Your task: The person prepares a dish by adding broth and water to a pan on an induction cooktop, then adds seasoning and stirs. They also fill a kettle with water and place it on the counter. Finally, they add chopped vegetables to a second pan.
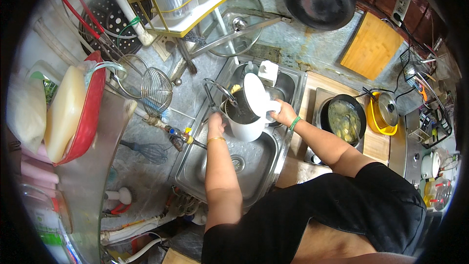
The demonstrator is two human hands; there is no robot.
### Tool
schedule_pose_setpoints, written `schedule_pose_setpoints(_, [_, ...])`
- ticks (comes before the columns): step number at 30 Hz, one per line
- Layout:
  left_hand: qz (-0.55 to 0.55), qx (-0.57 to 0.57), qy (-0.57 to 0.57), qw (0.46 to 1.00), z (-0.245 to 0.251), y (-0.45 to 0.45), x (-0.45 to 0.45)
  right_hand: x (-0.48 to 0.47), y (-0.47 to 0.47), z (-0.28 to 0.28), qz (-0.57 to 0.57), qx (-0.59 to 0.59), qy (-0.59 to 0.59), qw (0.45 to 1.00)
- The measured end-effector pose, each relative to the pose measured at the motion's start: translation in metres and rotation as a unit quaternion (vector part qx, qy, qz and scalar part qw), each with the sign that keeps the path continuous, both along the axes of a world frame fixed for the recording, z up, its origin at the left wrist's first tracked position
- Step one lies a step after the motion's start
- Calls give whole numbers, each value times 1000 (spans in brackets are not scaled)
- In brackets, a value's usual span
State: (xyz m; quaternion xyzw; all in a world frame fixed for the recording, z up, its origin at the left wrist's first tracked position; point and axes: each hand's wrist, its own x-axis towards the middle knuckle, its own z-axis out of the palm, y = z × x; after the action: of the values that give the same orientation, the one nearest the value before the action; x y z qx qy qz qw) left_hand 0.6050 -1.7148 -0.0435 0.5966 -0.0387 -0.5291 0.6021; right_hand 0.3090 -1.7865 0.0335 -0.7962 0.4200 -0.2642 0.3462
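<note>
My right hand (285, 113) grips the handle of a white electric kettle (246, 131) above the front basin of a stainless steel sink (253, 174). The kettle's white lid (255, 94) stands raised, and its dark inside faces up. Over the kettle's mouth hangs the curved chrome spout of a faucet (214, 80); what looks like a thin stream of water falls from it. My left hand (216, 123) is at the faucet's base, close beside the kettle's left side. Its fingers are partly hidden, so I cannot tell whether they hold the faucet lever.
Right of the sink, a dark pan (344, 119) with yellowish food and liquid sits on a cooker. Beside it are a yellow basin (374, 117) and a lidded pot (387, 108). A wire strainer (157, 87) hangs left of the faucet. A white box (268, 72) stands at the rear basin.
</note>
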Motion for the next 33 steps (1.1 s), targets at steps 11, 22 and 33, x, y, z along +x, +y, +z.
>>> schedule_pose_setpoints(11, [83,-169,-57,980,82,54,-80,-4,7,-2,61,8,2,998])
schedule_pose_setpoints(22, [-52,-249,-87,963,181,149,-175,-99,129,55,126,217,-244,937])
schedule_pose_setpoints(33, [-381,-436,-148,802,282,112,-532,-442,206,193,-55,-38,-399,915])
